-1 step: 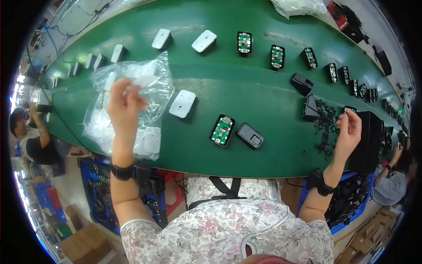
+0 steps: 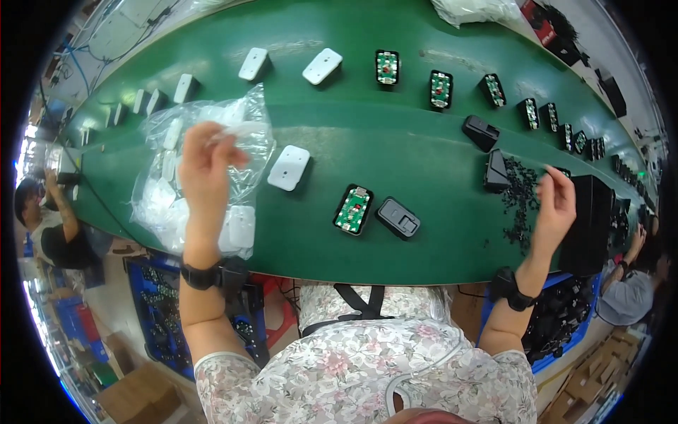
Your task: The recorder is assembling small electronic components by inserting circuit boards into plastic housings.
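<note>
Two hands are seen over the green worktop. A clear plastic bag, left of the middle, is pinched at its top by the left hand; white covers are held inside it. Since the earlier picture, all parts on the worktop have been carried slightly left. Small black bits are touched by the right hand, fingertips pressed together.

The left hand pinches a white piece inside a clear bag of white covers on the green belt. The right hand hovers, fingers pinched, over black bits; a circuit board and black case lie between.
</note>
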`<state>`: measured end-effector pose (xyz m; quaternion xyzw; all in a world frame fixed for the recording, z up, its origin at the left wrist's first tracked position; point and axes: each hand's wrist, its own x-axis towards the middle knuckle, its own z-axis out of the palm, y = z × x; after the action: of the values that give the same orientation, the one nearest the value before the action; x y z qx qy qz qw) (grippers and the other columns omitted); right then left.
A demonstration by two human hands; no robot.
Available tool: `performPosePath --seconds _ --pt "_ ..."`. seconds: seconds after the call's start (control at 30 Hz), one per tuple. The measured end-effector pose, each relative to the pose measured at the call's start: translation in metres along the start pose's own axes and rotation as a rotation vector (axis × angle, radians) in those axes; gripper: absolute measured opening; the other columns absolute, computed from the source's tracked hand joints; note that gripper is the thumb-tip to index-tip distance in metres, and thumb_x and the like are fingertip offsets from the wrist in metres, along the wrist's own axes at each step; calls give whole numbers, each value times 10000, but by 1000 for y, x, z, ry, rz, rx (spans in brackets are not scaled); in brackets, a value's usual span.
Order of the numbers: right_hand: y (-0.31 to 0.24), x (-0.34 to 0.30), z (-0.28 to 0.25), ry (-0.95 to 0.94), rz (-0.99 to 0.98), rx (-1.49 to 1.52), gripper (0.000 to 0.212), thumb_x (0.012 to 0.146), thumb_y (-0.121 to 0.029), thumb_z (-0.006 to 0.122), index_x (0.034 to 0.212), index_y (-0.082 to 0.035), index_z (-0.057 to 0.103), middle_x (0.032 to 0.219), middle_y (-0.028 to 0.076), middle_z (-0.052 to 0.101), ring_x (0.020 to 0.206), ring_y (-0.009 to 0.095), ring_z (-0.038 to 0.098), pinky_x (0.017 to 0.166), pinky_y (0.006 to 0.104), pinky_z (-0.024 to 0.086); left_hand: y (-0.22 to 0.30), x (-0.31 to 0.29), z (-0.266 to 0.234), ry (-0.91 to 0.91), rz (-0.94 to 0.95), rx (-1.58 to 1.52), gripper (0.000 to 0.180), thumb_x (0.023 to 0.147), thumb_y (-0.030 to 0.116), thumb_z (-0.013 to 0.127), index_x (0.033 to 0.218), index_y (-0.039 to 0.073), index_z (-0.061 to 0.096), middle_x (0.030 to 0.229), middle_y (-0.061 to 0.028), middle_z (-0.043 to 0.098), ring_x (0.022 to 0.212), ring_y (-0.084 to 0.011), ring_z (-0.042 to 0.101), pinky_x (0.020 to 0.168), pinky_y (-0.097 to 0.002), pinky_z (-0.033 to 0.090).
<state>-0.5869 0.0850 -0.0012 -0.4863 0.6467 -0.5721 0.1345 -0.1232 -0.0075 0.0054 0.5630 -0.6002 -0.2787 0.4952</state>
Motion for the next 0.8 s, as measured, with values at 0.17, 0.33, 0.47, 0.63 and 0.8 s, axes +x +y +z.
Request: performPosePath --seconds 0.17,0.33,0.47,0.63,0.8 --pt "-45 -1 79 -327 -7 200 177 907 7 561 1054 9 659 911 26 593 800 96 585 719 209 469 28 9 87 -211 98 -292 175 931 84 562 799 -30 581 975 -88 660 747 -125 594 695 -254 480" --pt "-48 -4 131 -459 160 582 201 887 16 598 1087 39 594 919 95 628 811 150 637 719 254 520 29 0 152 -102 116 -359 392 806 -88 629 1178 1 541 1009 -115 585 765 -140 599 661 -263 502" --pt "-44 -7 141 -464 269 659 135 876 7 622 1000 25 572 878 102 638 772 158 647 700 255 525 23 -6 162 -275 50 -282 337 800 -71 632 1124 13 593 960 -102 591 768 -164 591 630 -294 507" --pt "-41 -13 142 -473 327 662 139 871 7 630 998 21 574 884 98 638 776 155 646 698 251 523 39 -11 155 -377 282 84 289 800 -55 618 1055 75 656 852 -95 585 740 -239 587 616 -322 493" --pt "-44 -19 143 -497 344 642 148 867 10 636 999 16 572 903 83 629 787 140 636 706 246 516 44 -25 161 -412 282 -117 223 814 -53 625 1008 48 665 806 -84 589 656 -185 581 566 -286 469"
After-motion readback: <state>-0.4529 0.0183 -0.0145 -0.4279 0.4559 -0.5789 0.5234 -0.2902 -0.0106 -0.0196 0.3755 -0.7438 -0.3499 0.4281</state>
